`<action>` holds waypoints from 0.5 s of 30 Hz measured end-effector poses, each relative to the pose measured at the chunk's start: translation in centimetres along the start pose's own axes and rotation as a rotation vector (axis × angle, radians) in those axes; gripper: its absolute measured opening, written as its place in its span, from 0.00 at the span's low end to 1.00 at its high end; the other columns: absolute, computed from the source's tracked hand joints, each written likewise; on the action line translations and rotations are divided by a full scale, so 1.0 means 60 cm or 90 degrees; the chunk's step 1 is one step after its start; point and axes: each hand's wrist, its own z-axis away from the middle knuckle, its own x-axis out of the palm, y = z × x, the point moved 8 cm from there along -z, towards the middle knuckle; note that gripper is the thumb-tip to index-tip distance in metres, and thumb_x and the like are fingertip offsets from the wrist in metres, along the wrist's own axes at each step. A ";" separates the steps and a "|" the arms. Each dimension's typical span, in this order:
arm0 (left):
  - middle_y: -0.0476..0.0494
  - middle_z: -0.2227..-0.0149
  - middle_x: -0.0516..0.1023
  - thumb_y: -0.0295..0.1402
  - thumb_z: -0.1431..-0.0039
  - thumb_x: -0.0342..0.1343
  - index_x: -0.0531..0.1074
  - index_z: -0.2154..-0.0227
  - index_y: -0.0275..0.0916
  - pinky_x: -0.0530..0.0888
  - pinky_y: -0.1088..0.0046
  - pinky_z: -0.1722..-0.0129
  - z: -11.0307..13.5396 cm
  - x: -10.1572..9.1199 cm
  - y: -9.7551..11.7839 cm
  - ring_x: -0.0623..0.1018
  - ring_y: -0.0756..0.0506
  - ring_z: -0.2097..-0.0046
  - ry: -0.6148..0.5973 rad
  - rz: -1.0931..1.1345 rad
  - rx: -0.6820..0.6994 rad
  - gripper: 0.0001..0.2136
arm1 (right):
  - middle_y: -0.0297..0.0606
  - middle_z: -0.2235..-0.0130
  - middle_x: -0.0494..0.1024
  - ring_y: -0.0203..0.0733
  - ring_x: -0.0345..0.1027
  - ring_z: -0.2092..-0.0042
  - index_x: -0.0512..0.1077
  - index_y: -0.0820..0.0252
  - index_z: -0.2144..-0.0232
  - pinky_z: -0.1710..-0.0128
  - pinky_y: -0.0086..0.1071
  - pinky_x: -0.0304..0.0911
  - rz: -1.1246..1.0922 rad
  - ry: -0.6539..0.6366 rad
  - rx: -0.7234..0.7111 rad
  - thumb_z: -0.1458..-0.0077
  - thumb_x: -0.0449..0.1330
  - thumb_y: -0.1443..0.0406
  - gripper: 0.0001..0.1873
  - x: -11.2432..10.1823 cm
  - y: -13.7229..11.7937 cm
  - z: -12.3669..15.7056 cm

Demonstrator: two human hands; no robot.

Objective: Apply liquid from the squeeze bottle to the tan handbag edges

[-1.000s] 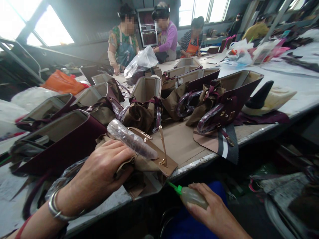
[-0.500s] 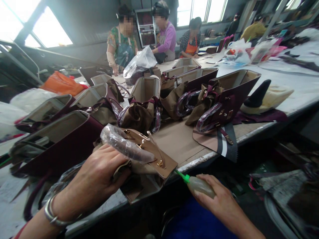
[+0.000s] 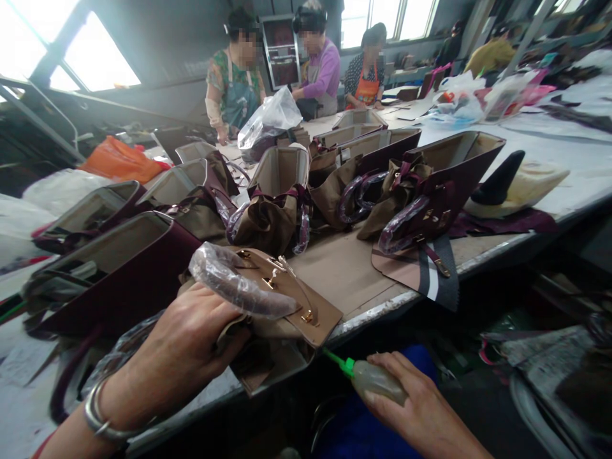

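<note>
At the table's front edge lies a tan handbag (image 3: 313, 303) with gold fittings and a plastic-wrapped handle (image 3: 239, 287). My left hand (image 3: 191, 338) is closed on the bag's lining, below the handle; some of its fingers are hidden by the fabric. In my right hand (image 3: 406, 398) is a glue bottle (image 3: 380, 380), a soft cloudy squeeze bottle with a long green nozzle. The fingers are wrapped round its body. Its nozzle tip is at the lower front corner of the tan bag, by the edge of the panel; whether it touches, I cannot tell.
Several open maroon handbags (image 3: 119, 287) stand behind and left of my hands. A striped flap piece (image 3: 437, 274) overhangs the table edge (image 3: 377, 312). A yellowish container (image 3: 535, 185) with a black cone sits right. Several people work across the table (image 3: 535, 140).
My right hand has moved a little left and down with the glue bottle, its nozzle sliding along the bag's edge. My left hand and the tan bag stay nearly still.
</note>
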 end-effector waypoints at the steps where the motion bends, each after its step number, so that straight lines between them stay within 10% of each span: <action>1: 0.52 0.73 0.74 0.28 0.40 0.44 0.66 0.68 0.41 0.68 0.74 0.71 0.004 0.003 -0.001 0.72 0.49 0.72 -0.012 -0.003 -0.001 0.06 | 0.39 0.54 0.71 0.44 0.65 0.52 0.68 0.57 0.53 0.51 0.34 0.61 -0.004 0.000 -0.001 0.47 0.55 0.61 0.18 0.000 -0.001 0.000; 10: 0.50 0.66 0.71 0.28 0.37 0.45 0.64 0.49 0.47 0.67 0.68 0.57 0.050 0.026 -0.002 0.72 0.47 0.61 -0.099 0.079 -0.044 0.15 | 0.38 0.57 0.72 0.43 0.66 0.56 0.70 0.57 0.58 0.55 0.34 0.62 -0.052 0.011 0.006 0.50 0.56 0.65 0.15 0.003 -0.012 -0.003; 15: 0.49 0.68 0.73 0.28 0.36 0.41 0.66 0.59 0.44 0.67 0.66 0.59 0.069 0.028 0.010 0.72 0.46 0.63 -0.054 0.072 -0.045 0.11 | 0.35 0.60 0.71 0.40 0.66 0.59 0.70 0.56 0.59 0.59 0.32 0.61 -0.086 0.015 0.019 0.52 0.57 0.66 0.14 0.005 -0.024 0.010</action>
